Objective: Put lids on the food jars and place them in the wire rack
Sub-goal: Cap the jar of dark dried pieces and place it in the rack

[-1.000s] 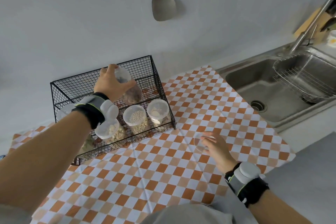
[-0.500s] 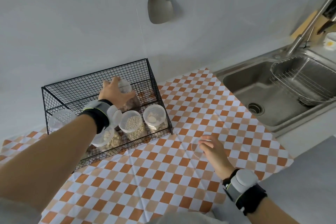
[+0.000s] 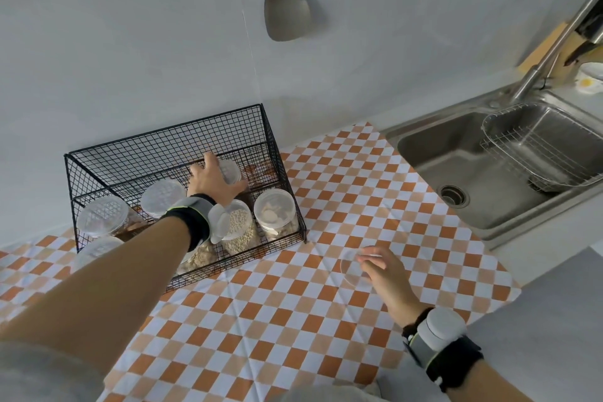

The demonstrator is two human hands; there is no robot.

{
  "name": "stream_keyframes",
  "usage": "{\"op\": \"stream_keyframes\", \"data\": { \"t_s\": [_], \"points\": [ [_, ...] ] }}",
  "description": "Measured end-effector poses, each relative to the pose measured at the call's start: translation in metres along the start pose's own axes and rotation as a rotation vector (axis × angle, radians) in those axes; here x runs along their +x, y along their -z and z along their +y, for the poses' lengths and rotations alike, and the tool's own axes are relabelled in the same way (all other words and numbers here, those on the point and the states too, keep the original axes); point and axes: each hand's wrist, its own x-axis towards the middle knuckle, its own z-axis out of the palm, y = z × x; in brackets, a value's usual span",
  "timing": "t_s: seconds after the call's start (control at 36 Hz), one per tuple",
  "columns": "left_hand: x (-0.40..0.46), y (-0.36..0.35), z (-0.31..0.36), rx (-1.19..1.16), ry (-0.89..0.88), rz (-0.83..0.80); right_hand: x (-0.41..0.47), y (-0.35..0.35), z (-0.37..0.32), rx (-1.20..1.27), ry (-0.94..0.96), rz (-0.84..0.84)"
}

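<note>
A black wire rack (image 3: 169, 137) stands against the wall on the checked cloth. It holds several clear lidded jars of dry food in two rows. My left hand (image 3: 213, 181) reaches into the back row and grips the top of a lidded jar (image 3: 231, 170) that stands upright there. Two lidded jars (image 3: 163, 197) (image 3: 102, 215) stand to its left. In the front row are a jar of pale grains (image 3: 239, 222) and a jar of sliced pieces (image 3: 274, 209). My right hand (image 3: 386, 271) hovers low over the cloth, its fingers on a clear round lid (image 3: 350, 268).
A steel sink (image 3: 463, 170) with a wire drainer basket (image 3: 538, 143) lies to the right, its tap (image 3: 551, 46) rising above it. A metal spatula (image 3: 287, 10) hangs on the wall. The orange checked cloth (image 3: 277, 320) covers the counter in front of the rack.
My left hand has lowered the jar from above the rack down into the back row, where it now stands upright. My right hand stays by the clear lid.
</note>
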Motion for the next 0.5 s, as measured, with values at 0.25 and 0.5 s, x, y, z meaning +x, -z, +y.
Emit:
{"op": "stream_keyframes", "data": {
  "t_s": [0.25,0.5],
  "points": [
    [0.003,-0.009,-0.002,0.040,0.010,-0.001,-0.007,0.004,-0.001,-0.038,0.003,0.010],
    [0.001,-0.006,-0.002,0.036,0.004,-0.042,-0.015,0.001,0.003,-0.040,0.023,-0.017]
  ]
}}
